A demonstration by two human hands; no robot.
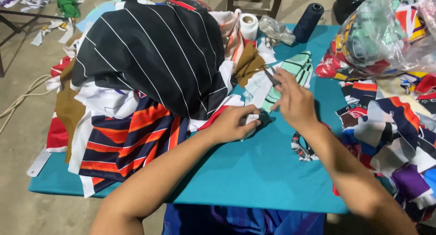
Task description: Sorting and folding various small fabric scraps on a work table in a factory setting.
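Closest to us is a bit of blue and purple fabric [245,219] down at the bottom edge, right under the near rim of the teal desk [254,176], and from there both our forearms run up to the middle of it. Our left hand [234,122] is curled down around a small white and dark fabric piece [252,120], pinning it flat on the desk. Our right hand [294,99] is pinched around a small pair of thread snips [271,76], with the tips pointing up and away, just above that piece and not touching it as far as we can see. So we'd say we're mid-trim on this one piece; whether a thread is actually being cut is too small to tell. As for progress, honestly it looks like plenty is left: a big heap topped by black cloth with white stripes [154,49] sits to the left, over navy and orange striped panels [131,144]. More mixed cut pieces [386,126] pile up on the right, with a clear plastic bag of scraps [386,31] behind them. A white thread cone [248,25] and a dark thread cone [308,22] stand at the far edge.
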